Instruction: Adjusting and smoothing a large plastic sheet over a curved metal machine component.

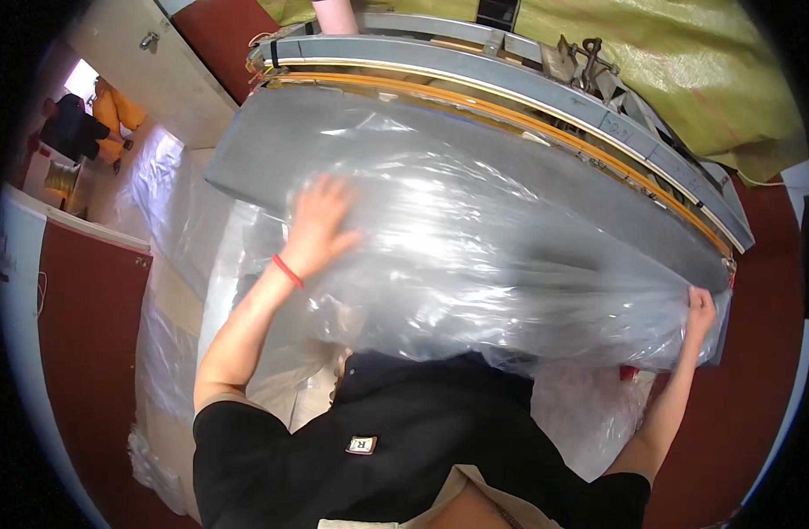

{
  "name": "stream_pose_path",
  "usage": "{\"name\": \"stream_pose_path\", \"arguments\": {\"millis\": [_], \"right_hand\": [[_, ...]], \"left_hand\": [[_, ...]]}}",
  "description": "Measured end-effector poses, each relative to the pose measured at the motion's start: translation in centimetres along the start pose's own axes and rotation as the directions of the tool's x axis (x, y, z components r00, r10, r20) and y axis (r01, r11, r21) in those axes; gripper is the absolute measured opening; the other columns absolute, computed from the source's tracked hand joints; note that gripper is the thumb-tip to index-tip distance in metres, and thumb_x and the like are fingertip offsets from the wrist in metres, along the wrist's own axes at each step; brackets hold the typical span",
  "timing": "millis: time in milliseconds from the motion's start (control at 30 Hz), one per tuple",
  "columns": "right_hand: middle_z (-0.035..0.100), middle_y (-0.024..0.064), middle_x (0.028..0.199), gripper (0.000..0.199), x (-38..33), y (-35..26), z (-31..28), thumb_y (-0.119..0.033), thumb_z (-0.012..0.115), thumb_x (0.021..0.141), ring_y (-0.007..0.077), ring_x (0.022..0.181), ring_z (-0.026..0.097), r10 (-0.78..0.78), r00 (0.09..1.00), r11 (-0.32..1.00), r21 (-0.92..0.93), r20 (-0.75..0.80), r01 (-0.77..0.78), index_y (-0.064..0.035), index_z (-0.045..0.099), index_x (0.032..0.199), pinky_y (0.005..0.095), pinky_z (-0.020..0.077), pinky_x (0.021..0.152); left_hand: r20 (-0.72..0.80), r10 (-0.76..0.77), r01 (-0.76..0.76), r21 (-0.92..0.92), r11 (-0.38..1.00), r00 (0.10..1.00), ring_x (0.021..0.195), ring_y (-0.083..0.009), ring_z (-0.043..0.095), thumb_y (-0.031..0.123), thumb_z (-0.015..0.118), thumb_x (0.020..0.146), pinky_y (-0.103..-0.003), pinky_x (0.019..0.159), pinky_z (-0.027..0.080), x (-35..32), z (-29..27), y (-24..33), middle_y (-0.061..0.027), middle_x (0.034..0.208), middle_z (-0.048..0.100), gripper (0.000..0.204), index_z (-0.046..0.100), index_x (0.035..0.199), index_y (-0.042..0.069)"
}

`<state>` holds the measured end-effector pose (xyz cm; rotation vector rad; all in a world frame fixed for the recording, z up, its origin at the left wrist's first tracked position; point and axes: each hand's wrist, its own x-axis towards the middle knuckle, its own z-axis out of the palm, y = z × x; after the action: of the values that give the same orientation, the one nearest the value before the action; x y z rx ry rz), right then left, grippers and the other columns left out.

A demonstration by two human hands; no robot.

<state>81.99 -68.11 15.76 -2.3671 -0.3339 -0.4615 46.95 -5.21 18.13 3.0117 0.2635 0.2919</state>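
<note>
**Plastic sheet spread over the grey table**

Plastic (510,256), clear and glossy, lies in a wide billowing layer over the grey table (254,159), wrinkled all over and catching bright streaks of light. It covers most of the table's flat top, from near the left end across to the right corner, and its near edge hangs down over the front toward the person's dark shirt. More of the same clear film trails off to the left and below the table, down toward the red floor (87,353).

Left hand (320,225) rests palm down on top of the plastic near the table's left part, fingers spread and slightly curled, pressing flat rather than pinching anything. The forearm runs up from the lower left, bent at the elbow, with a red band (287,271) around the wrist.

Right hand (701,310) is at the table's right front corner, arm stretched out nearly straight from the lower right. Its fingers are closed on the edge of the plastic there, gripping a bunched bit of it just by the corner.

Behind the sheet, along the table's far side, runs a long grey bar (510,84) with an orange strip (528,119) under it. Yellow-green cloth (686,62) lies beyond. Far left, a person in dark clothes (74,128) stands in a doorway.
</note>
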Motion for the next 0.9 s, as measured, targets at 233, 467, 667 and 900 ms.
{"name": "stream_pose_path", "arguments": {"millis": [233, 467, 667, 900], "right_hand": [[0.040, -0.0065, 0.059, 0.018, -0.8, 3.6, -2.3, -0.016, 0.061, 0.079, 0.0037, 0.056, 0.035, 0.009, 0.997, 0.999, -0.035, -0.078, -0.012, -0.0021, 0.054, 0.070, 0.0194, 0.0304, 0.050], [0.040, -0.0067, 0.058, 0.019, -1.0, 4.5, -2.6, -0.017, 0.061, 0.079, 0.0035, 0.056, 0.033, 0.057, 0.995, 0.998, -0.007, -0.081, -0.058, -0.0022, 0.053, 0.069, 0.0178, 0.0294, 0.050], [0.040, -0.0065, 0.058, 0.021, -1.0, 3.5, -2.4, -0.019, 0.060, 0.080, 0.0038, 0.056, 0.034, 0.042, 0.996, 0.999, 0.000, -0.074, -0.042, -0.0027, 0.053, 0.069, 0.0183, 0.0303, 0.051], [0.041, -0.0048, 0.059, 0.022, -1.0, 3.1, -2.4, -0.021, 0.059, 0.080, 0.0051, 0.057, 0.035, 0.030, 0.995, 0.998, -0.059, -0.095, -0.036, -0.0017, 0.053, 0.070, 0.0193, 0.0312, 0.051]], "left_hand": [[-0.002, -0.046, 0.046, 0.000, 0.999, 0.999, 0.126, -0.0330, 0.021, 0.040, 0.056, 0.076, -0.048, 0.099, 0.018, 3.5, 0.6, -0.9, -0.0142, 0.135, 0.028, 0.062, 0.037, 0.126, 0.008], [-0.397, -0.215, 0.111, -0.269, 0.957, 0.892, 0.108, -0.0297, 0.044, 0.016, 0.050, 0.078, -0.035, 0.092, 0.034, 6.0, -2.2, -5.1, -0.0163, 0.112, 0.051, 0.030, 0.055, 0.104, 0.001], [-0.169, -0.126, 0.083, -0.238, 0.968, 0.978, 0.092, -0.0258, 0.051, 0.012, 0.060, 0.070, -0.034, 0.080, 0.041, 6.5, -0.4, -4.6, -0.0094, 0.087, 0.057, 0.018, 0.061, 0.087, 0.007], [-0.120, -0.191, 0.155, -0.258, 0.954, 0.974, 0.085, -0.0269, 0.053, 0.013, 0.060, 0.069, -0.034, 0.074, 0.042, 6.8, -0.5, -5.3, -0.0087, 0.081, 0.057, 0.010, 0.058, 0.075, 0.006]]}}
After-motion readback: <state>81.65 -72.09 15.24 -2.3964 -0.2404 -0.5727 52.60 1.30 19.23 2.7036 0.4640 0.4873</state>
